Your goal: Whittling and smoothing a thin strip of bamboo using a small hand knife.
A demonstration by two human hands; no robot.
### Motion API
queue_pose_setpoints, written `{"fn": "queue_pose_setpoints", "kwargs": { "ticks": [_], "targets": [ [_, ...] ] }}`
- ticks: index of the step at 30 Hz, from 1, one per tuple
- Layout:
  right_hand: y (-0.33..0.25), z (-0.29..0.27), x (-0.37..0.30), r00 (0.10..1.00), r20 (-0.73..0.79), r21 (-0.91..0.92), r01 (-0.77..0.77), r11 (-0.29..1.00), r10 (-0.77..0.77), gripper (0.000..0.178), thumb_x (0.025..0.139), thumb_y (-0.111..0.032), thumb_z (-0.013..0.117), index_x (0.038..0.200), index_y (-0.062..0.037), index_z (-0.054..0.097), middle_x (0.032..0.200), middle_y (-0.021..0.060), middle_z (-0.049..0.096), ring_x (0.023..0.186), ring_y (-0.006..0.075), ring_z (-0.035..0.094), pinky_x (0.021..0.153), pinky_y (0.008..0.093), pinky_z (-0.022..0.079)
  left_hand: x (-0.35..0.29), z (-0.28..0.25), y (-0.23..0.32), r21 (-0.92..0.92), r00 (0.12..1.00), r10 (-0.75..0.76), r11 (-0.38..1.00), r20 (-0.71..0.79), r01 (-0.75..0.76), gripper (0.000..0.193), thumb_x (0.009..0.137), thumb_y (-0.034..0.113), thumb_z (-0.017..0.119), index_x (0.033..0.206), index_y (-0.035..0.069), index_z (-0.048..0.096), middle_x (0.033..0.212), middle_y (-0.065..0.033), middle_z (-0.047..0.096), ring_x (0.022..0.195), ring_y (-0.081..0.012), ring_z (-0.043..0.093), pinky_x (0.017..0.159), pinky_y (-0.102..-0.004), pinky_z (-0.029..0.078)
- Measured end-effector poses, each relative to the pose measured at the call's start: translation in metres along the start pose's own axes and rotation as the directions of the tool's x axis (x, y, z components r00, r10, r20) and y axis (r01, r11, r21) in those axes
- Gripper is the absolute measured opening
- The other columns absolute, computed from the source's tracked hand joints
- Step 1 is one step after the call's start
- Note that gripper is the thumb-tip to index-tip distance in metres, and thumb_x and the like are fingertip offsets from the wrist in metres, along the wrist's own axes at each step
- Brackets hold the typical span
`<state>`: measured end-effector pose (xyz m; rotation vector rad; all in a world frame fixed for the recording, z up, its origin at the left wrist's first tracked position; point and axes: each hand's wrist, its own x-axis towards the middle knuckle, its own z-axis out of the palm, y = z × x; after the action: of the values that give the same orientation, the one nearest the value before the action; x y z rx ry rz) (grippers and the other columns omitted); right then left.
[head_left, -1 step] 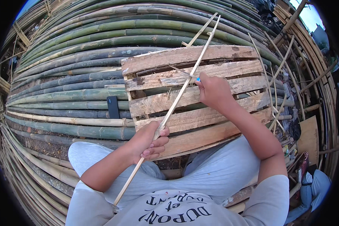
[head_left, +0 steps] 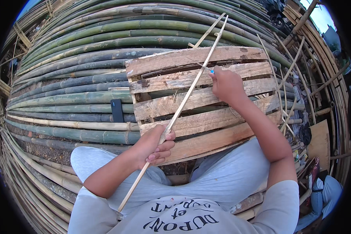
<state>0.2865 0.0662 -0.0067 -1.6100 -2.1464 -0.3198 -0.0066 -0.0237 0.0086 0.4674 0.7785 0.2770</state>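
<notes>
The right hand [head_left: 228,84], clutching a thin knife [head_left: 211,71], moved farther up the slender pale strip [head_left: 186,97] the left hand [head_left: 155,147] grips.

Pale grey T-shirt [head_left: 238,223], short loose sleeves [head_left: 279,201], dark serif lettering [head_left: 180,213] in rows on its front, well back from the hands [head_left: 228,85], light grey trousers [head_left: 226,175], soft creased cloth, between shirt and hands, forearms [head_left: 259,123] bare, hands ungloved.
</notes>
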Motion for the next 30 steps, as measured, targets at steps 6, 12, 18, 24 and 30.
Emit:
{"fn": "queue_pose_setpoints", "kwargs": {
  "ticks": [6,12,18,24,30],
  "targets": [
    [-0.059,-0.015,-0.016,0.981,0.086,0.078,0.167,0.983,-0.174,0.023,0.093,-0.022,0.061,0.080,-0.0073,0.051,0.053,0.0123,0.054,0.048,0.0332,0.058,0.045,0.0448,0.044,0.001,-0.015,0.000,-0.058,0.999,0.000,0.998,0.033,0.002,0.025,0.100,0.027,0.029,0.083,0.013,0.039,0.051,0.0041,0.029,0.031,-0.0053,0.024,0.027,-0.0218,0.019],
    [0.020,0.000,0.008,0.999,0.036,-0.045,0.025,0.999,-0.023,0.022,0.097,-0.022,0.056,0.082,-0.0055,0.052,0.058,0.0147,0.058,0.053,0.0369,0.060,0.048,0.0465,0.045,-0.001,0.001,0.000,-0.016,1.000,0.007,1.000,0.019,-0.007,0.026,0.101,0.027,0.027,0.082,0.013,0.039,0.051,0.0040,0.029,0.031,-0.0053,0.024,0.025,-0.0222,0.019],
    [-0.043,-0.020,-0.010,0.993,0.102,-0.010,0.060,0.998,-0.059,0.023,0.097,-0.021,0.056,0.081,-0.0055,0.051,0.057,0.0143,0.057,0.051,0.0366,0.059,0.048,0.0468,0.044,-0.001,-0.016,0.002,-0.046,0.999,-0.002,0.999,0.035,0.003,0.025,0.101,0.025,0.026,0.083,0.013,0.039,0.050,0.0038,0.029,0.031,-0.0055,0.024,0.025,-0.0219,0.020],
    [0.032,0.005,0.013,1.000,-0.019,-0.102,-0.016,0.995,0.014,0.024,0.097,-0.023,0.056,0.081,-0.0055,0.053,0.058,0.0154,0.059,0.054,0.0363,0.061,0.048,0.0469,0.045,-0.003,-0.001,0.001,-0.025,1.000,-0.001,1.000,0.031,0.002,0.026,0.101,0.025,0.025,0.083,0.012,0.039,0.051,0.0038,0.029,0.031,-0.0057,0.025,0.025,-0.0218,0.020],
    [-0.052,-0.027,-0.009,0.983,0.169,0.025,0.070,0.997,-0.073,0.024,0.096,-0.024,0.055,0.082,-0.0053,0.051,0.058,0.0153,0.058,0.055,0.0384,0.060,0.049,0.0477,0.044,0.000,-0.011,-0.001,-0.032,0.999,0.009,0.999,0.039,-0.008,0.031,0.104,0.031,0.026,0.083,0.011,0.039,0.051,0.0038,0.029,0.031,-0.0060,0.024,0.025,-0.0217,0.021]
  ]
}}
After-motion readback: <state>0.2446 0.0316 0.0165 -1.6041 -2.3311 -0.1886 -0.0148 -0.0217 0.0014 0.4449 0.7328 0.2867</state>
